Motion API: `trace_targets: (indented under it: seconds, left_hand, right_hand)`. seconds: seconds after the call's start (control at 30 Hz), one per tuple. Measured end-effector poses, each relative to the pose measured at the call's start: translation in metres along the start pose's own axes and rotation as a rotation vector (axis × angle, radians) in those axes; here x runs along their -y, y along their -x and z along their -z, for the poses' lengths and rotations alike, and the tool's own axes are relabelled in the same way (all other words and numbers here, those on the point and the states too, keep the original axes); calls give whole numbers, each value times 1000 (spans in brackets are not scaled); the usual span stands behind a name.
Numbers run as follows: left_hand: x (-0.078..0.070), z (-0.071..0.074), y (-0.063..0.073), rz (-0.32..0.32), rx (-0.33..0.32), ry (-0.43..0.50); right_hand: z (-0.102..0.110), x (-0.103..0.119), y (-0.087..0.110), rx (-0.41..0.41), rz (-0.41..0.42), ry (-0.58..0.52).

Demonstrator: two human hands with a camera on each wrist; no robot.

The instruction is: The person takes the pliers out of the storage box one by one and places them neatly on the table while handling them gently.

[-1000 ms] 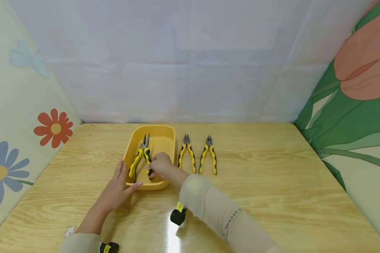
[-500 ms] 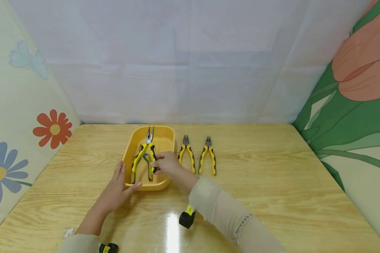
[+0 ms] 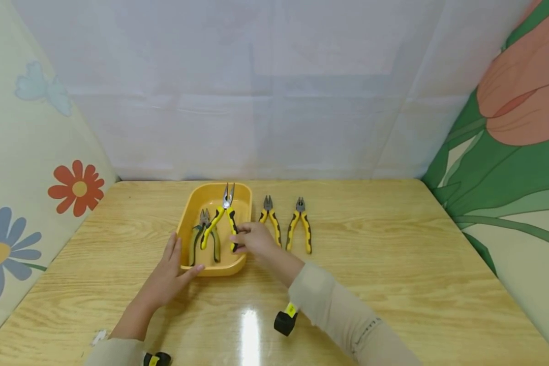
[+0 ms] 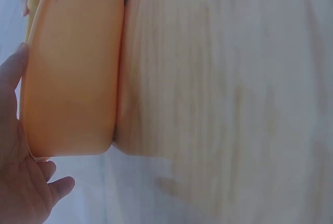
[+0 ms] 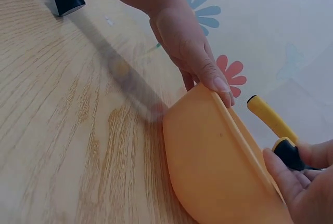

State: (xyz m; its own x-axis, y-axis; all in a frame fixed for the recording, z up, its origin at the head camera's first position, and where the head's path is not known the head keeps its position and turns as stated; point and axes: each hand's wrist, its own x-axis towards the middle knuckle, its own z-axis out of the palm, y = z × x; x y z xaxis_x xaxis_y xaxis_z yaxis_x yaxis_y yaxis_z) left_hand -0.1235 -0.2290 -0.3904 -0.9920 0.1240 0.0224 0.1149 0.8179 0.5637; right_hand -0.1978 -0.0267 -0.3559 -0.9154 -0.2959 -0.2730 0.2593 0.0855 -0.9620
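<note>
My right hand (image 3: pixel 257 240) pinches one handle of the long-nose pliers (image 3: pixel 229 201), which have yellow and black grips. They hang over the right half of a yellow plastic tray (image 3: pixel 183 223), jaws pointing away and handles spread. In the right wrist view, the fingers (image 5: pixel 283 172) hold the handle's black end above the rim. A second pair of pliers (image 3: pixel 204 223), with olive-looking handles, lies inside the tray at the left. My left hand (image 3: pixel 164 277) rests on the tray's near left corner, thumb along the near rim and fingers against the left side.
Two pairs of yellow-and-black pliers, the nearer one (image 3: pixel 268 206) partly behind my right hand and the other (image 3: pixel 300 218) beside it, lie right of the tray. A small white scrap (image 3: pixel 99 336) is on the wooden table (image 3: pixel 393 244) at the left front.
My right hand has lifted the long-nose pliers and carried them rightward across the tray, uncovering the pliers beneath. My left hand has stayed at the corner.
</note>
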Motion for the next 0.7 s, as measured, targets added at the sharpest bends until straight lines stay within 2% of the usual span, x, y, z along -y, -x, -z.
trace_targets:
  seconds: [0.4, 0.7]
  left_hand:
    - [3, -1, -2, 4, 7, 12]
    - [3, -2, -1, 15, 7, 16]
  right_hand:
    - [19, -4, 7, 48, 65, -39]
    - [33, -9, 12, 44, 80, -10]
